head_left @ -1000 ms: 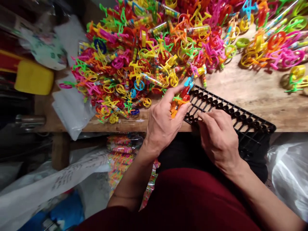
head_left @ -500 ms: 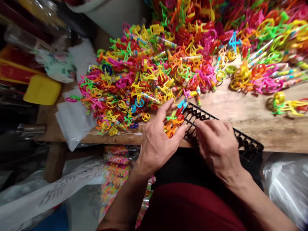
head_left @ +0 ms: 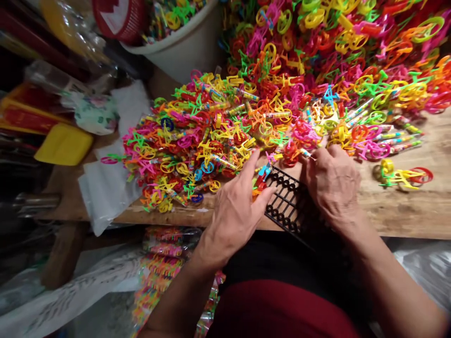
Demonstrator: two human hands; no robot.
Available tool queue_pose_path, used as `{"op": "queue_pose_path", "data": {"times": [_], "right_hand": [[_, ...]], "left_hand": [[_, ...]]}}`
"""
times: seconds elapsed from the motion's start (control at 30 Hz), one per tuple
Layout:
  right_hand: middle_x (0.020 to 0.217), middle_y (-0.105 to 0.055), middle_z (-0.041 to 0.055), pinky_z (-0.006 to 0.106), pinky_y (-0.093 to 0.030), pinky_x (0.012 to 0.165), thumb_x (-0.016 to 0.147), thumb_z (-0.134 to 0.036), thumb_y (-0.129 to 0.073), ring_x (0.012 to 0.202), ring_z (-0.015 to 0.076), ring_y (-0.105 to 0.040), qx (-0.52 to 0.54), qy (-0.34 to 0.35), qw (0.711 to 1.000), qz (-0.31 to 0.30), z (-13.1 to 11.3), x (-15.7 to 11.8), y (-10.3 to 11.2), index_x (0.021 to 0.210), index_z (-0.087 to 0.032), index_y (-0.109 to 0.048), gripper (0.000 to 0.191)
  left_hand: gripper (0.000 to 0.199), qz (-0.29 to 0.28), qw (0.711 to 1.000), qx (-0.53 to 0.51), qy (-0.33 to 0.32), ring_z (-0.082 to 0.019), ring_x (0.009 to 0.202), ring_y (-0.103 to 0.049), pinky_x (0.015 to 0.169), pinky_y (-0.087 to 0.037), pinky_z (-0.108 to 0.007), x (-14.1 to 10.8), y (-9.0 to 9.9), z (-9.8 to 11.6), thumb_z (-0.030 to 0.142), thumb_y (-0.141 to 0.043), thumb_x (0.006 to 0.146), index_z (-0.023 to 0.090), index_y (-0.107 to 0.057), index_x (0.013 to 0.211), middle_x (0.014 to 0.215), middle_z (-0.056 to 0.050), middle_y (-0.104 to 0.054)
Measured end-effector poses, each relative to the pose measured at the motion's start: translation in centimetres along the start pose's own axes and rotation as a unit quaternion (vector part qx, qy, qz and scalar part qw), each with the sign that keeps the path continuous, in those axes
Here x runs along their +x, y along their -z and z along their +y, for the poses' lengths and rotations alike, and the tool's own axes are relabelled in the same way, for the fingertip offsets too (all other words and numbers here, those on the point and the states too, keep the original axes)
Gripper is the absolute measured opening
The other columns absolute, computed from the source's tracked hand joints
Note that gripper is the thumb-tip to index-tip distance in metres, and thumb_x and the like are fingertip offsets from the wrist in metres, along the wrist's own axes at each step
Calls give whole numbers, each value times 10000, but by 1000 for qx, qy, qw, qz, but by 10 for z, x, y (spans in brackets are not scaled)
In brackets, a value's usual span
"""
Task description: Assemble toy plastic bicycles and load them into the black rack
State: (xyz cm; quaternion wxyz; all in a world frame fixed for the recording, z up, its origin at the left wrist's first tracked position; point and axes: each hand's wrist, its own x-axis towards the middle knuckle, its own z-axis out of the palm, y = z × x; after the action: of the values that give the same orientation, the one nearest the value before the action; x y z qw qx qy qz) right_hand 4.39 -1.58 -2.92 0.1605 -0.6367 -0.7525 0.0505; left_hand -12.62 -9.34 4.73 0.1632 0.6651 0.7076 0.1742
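Note:
My left hand (head_left: 236,206) is curved beside the left end of a black plastic rack (head_left: 287,202), its thumb and index finger apart. Red, orange and blue plastic toys (head_left: 262,176) sit between that thumb and finger at the rack's end; the other fingers are partly hidden. Beyond the rack, my right hand (head_left: 331,183) has its fingers closed at the near edge of the toy pile. A printed tube toy (head_left: 306,153) shows at its fingertips. The right forearm and hand cover part of the rack.
A large heap of bright plastic toys (head_left: 197,136) spreads over the wooden table (head_left: 416,211). A few loose toys (head_left: 405,176) lie to the right. Clear plastic bags (head_left: 102,197), a yellow scoop-like piece (head_left: 63,144) and a white bucket (head_left: 183,51) are at left. Packed toys (head_left: 158,272) hang below.
My right hand has moved away from the rack, up to the edge of the pile. My left hand stays by the rack's left end. The view has shifted a little.

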Motion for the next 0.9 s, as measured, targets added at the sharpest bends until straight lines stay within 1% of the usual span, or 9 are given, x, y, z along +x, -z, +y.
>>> {"op": "queue_pose_path", "data": {"times": [0.13,0.23,0.3,0.43,0.57,0.63,0.73,0.83,0.9], "right_hand": [[831,-577,80,317,-235,609,917,-325,-579,654,160,-392,16,-24,999,-16,17,-2,9,845,-169,-645,184],[835,-574,76,313,-259,617,903,-283,-561,649,154,-403,38,-29,998,-48,22,6,9,864,-165,-659,158],[862,-583,80,309,-255,607,906,-276,-550,638,142,-373,31,-27,998,-38,23,12,10,879,-155,-672,174],[892,-589,78,311,-196,568,931,-295,-515,613,127,-272,-5,-38,999,16,28,19,15,897,-150,-676,220],[897,-598,79,313,-236,577,950,-313,-501,630,135,-341,12,1,999,43,38,16,18,892,-152,-665,237],[880,-609,79,314,-283,596,938,-307,-508,654,152,-411,43,15,997,57,42,13,17,877,-166,-648,208],[792,-625,51,311,-354,615,889,-308,-573,644,164,-488,135,13,989,61,44,4,17,832,-192,-625,139],[729,-647,18,291,-383,576,875,-335,-626,566,145,-514,244,4,969,34,37,-8,19,817,-206,-633,142],[734,-663,11,282,-402,569,891,-335,-623,555,140,-531,287,25,958,17,27,-19,20,840,-212,-643,135]], "left_hand": [[694,-10,998,36,-53,-254,1394,-559,1178,-470,-371,16,16,7,326,-754,886,108,-481,1486,1513,-147,-551],[703,-70,993,66,-74,-279,1322,-618,1130,-505,-400,27,19,16,343,-784,848,129,-513,1460,1468,-138,-599],[662,-89,990,83,-73,-292,1239,-669,1082,-529,-418,30,15,20,332,-760,855,131,-532,1444,1408,-135,-647],[439,-58,994,88,-40,-255,1118,-713,996,-545,-367,36,4,24,312,-668,915,154,-632,1324,1254,-103,-729],[267,-41,986,161,-20,-269,981,-732,865,-546,-355,49,-2,24,320,-614,938,159,-715,1126,1059,-103,-768],[264,-40,980,192,-14,-275,927,-733,829,-536,-359,55,-5,23,319,-582,949,163,-726,1104,999,-110,-771],[307,-45,984,174,-10,-257,920,-727,831,-523,-341,60,-9,18,323,-527,967,157,-743,1107,992,-120,-773],[330,-60,989,137,14,-246,922,-719,837,-515,-337,61,-7,12,318,-497,960,162,-775,1045,997,-116,-779],[326,-67,989,128,29,-245,934,-714,847,-506,-340,60,-5,9,295,-505,939,167,-775,1070,1022,-111,-780]]}}
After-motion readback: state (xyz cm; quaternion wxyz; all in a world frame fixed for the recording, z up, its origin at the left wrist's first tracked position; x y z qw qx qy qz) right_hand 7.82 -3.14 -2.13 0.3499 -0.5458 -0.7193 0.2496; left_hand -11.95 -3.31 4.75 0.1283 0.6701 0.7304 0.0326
